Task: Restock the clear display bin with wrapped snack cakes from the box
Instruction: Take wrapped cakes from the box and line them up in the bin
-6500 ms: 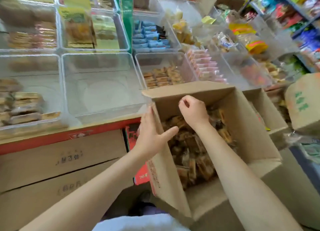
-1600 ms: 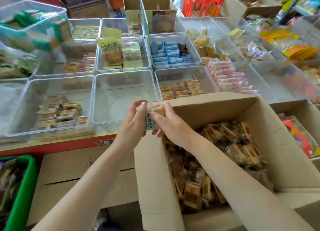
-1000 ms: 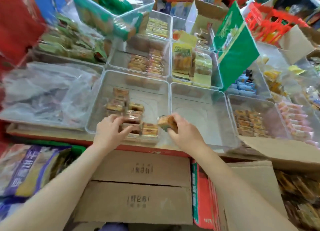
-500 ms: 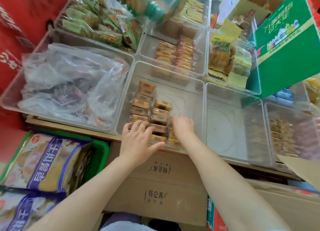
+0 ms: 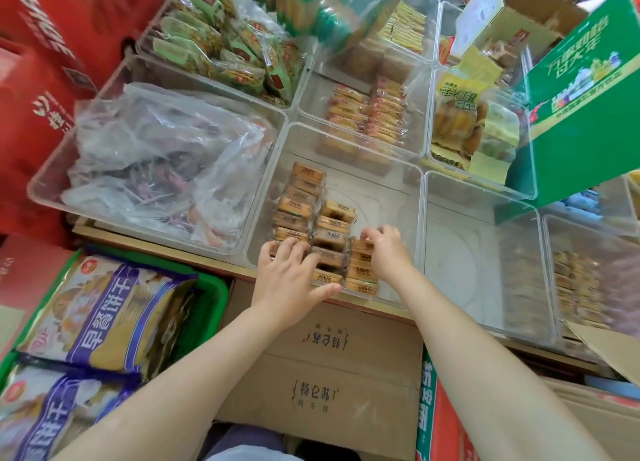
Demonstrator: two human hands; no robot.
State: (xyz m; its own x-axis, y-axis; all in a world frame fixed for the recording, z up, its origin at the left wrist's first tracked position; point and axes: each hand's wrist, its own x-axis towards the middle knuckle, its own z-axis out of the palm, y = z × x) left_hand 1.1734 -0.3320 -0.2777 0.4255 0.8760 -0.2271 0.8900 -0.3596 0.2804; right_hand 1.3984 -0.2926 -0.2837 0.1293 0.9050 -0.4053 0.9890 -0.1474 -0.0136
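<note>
Because the wrapped snack cakes (image 5: 313, 218) sell best when they stand in tidy rows with their labels up, I have both hands down in the clear display bin (image 5: 398, 190) at the middle of the frame, working at its near edge. My left hand (image 5: 289, 280) lies over the near end of the left-hand rows, its fingers (image 5: 294, 249) stretched out fairly straight and pressing on the packets, thumb spread toward the front wall; I judge it is there to steady the rows so they do not topple. My right hand (image 5: 386, 252) sits on the short third row at lower centre, its fingers curled down onto the top of a packet, seemingly seating it in line; whether they pinch that packet or merely touch it I cannot tell from this angle. The cakes fill only the near left part of the bin, and the far and right portions show bare plastic, so the restocking looks barely begun. Only a cardboard flap (image 5: 609, 349) shows at the right edge of the frame, probably part of the box, so my next reach would go that way.
</note>
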